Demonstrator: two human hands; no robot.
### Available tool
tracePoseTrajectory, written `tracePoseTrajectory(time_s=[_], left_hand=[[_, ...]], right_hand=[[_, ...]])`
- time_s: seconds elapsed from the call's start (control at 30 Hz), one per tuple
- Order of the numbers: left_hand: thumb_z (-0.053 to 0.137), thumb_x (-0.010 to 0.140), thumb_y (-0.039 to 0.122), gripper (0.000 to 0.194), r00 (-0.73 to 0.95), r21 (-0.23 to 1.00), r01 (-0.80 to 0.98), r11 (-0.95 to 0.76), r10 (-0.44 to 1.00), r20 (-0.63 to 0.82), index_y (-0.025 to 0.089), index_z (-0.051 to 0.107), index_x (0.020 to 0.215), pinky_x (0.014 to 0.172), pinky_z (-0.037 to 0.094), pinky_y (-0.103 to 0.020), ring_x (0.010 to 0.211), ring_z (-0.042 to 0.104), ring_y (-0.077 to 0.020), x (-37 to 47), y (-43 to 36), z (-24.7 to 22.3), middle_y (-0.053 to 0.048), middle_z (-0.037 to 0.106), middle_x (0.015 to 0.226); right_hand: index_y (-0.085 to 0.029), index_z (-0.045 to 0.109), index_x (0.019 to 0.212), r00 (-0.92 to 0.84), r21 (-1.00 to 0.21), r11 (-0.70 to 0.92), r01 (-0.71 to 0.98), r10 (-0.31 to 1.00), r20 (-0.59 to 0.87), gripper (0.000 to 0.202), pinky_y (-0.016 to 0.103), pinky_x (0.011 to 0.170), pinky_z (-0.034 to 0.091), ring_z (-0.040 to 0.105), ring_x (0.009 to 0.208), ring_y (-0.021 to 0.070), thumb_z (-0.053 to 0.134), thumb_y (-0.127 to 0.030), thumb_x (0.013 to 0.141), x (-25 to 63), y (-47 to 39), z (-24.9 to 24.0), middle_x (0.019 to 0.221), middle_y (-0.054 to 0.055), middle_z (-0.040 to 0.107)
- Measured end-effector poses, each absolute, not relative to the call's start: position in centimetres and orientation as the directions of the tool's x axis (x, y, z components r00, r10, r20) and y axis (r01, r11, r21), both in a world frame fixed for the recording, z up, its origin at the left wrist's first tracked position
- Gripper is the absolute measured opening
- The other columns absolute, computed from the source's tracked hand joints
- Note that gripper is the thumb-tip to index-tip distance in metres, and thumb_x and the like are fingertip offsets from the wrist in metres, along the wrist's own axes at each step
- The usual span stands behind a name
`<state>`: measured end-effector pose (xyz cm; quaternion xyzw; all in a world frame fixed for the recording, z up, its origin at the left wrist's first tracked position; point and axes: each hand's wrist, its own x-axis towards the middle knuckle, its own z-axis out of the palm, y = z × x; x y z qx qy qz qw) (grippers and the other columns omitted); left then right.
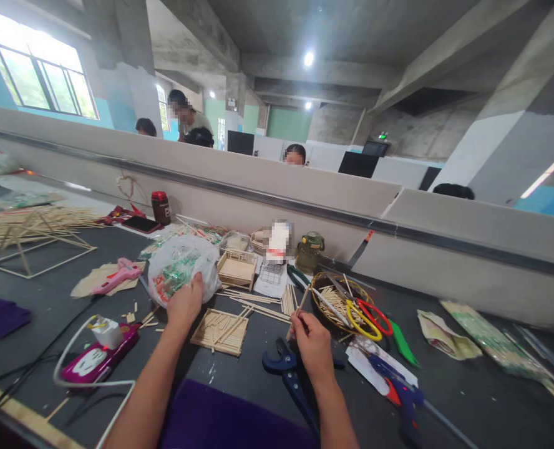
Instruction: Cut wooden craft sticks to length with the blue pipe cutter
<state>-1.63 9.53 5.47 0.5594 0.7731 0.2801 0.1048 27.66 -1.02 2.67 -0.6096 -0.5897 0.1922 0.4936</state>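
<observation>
My left hand (pixel 186 307) is closed on the near side of a clear plastic bag (pixel 206 259) filled with green and red printed wrappers; some fingers are hidden by the bag. Between the fingertips of my right hand (pixel 312 342) a thin wooden stick (pixel 304 297) stands tilted upward. Right below that hand lies a blue pipe cutter (pixel 290 368). On the table between my hands is a small flat panel of wooden sticks (pixel 202 337) with loose sticks on top. Behind it sits a small open box built from sticks (pixel 236 272).
A round basket (pixel 321 280) holds short sticks, with yellow and red-handled scissors (pixel 362 319) across it. Right of it lies a blue glue gun (pixel 396 381). At left are a pink glue gun (pixel 118 276), a purple power strip (pixel 100 362) and a stick frame (pixel 30 274). A partition (pixel 258 178) closes the back; people are beyond.
</observation>
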Motion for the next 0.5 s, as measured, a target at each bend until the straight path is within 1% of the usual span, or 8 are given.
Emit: tracePoseTrajectory(time_s=[0.07, 0.1, 0.2, 0.27, 0.37, 0.43, 0.5], left_hand=[[0.015, 0.093, 0.051, 0.073, -0.334, 0.508, 0.834, 0.215, 0.93, 0.154, 0.006, 0.071, 0.084, 0.082, 0.047, -0.047, 0.091, 0.065, -0.0364, -1.1, 8.7, 6.2, -0.026, 0.069, 0.088], [0.015, 0.093, 0.05, 0.07, -0.327, 0.472, 0.857, 0.206, 0.925, 0.19, 0.007, 0.07, 0.087, 0.081, 0.047, -0.048, 0.091, 0.065, -0.0361, -0.9, 8.3, 6.6, -0.026, 0.068, 0.094], [0.026, 0.091, 0.052, 0.058, -0.327, 0.397, 0.903, 0.166, 0.864, 0.383, 0.01, 0.064, 0.103, 0.077, 0.049, -0.046, 0.096, 0.061, -0.0357, -0.6, 7.5, 7.3, -0.023, 0.06, 0.11], [0.037, 0.088, 0.054, 0.056, -0.342, 0.407, 0.904, 0.133, 0.798, 0.497, 0.009, 0.058, 0.113, 0.08, 0.048, -0.046, 0.102, 0.057, -0.036, -0.6, 7.4, 7.4, -0.022, 0.057, 0.111], [0.05, 0.083, 0.049, 0.055, -0.328, 0.421, 0.906, 0.053, 0.716, 0.616, 0.006, 0.051, 0.117, 0.093, 0.042, -0.047, 0.112, 0.051, -0.0364, -0.7, 7.7, 7.5, -0.022, 0.056, 0.111], [0.052, 0.083, 0.041, 0.047, -0.272, 0.414, 0.91, -0.033, 0.704, 0.656, 0.008, 0.051, 0.117, 0.099, 0.038, -0.044, 0.117, 0.048, -0.0344, -0.8, 8.2, 7.6, -0.021, 0.055, 0.116], [0.05, 0.083, 0.033, 0.04, -0.186, 0.425, 0.894, -0.139, 0.749, 0.636, 0.012, 0.051, 0.117, 0.098, 0.04, -0.039, 0.117, 0.05, -0.0296, -0.8, 8.9, 7.6, -0.017, 0.057, 0.119]], right_hand=[[-0.018, 0.068, 0.086, 0.228, -0.819, 0.187, 0.543, 0.906, 0.358, 0.042, 0.025, 0.061, 0.05, 0.064, 0.064, 0.0173, 0.044, -0.052, 0.091, 27.6, -1.0, 2.7, 0.081, 0.007, 0.068], [-0.018, 0.068, 0.086, 0.226, -0.814, 0.189, 0.549, 0.904, 0.363, 0.041, 0.025, 0.061, 0.05, 0.064, 0.064, 0.017, 0.044, -0.051, 0.091, 27.6, -1.0, 2.7, 0.08, 0.006, 0.068], [-0.018, 0.067, 0.086, 0.216, -0.806, 0.198, 0.558, 0.903, 0.371, 0.037, 0.024, 0.062, 0.051, 0.064, 0.064, 0.016, 0.044, -0.047, 0.092, 27.6, -1.0, 2.7, 0.081, 0.006, 0.067], [-0.019, 0.067, 0.088, 0.215, -0.809, 0.2, 0.552, 0.904, 0.37, 0.036, 0.024, 0.062, 0.051, 0.064, 0.065, 0.0156, 0.044, -0.046, 0.092, 27.6, -1.0, 2.7, 0.083, 0.006, 0.067], [-0.019, 0.068, 0.088, 0.218, -0.816, 0.204, 0.541, 0.903, 0.371, 0.035, 0.024, 0.061, 0.051, 0.065, 0.065, 0.0155, 0.045, -0.045, 0.092, 27.5, -0.9, 2.7, 0.085, 0.006, 0.068], [-0.019, 0.068, 0.088, 0.219, -0.817, 0.208, 0.538, 0.901, 0.374, 0.035, 0.024, 0.061, 0.052, 0.065, 0.065, 0.0157, 0.045, -0.045, 0.091, 27.5, -1.0, 2.8, 0.085, 0.006, 0.068], [-0.019, 0.068, 0.087, 0.218, -0.818, 0.207, 0.536, 0.903, 0.371, 0.035, 0.024, 0.061, 0.052, 0.065, 0.064, 0.0159, 0.045, -0.045, 0.091, 27.4, -1.0, 2.8, 0.084, 0.006, 0.068]])
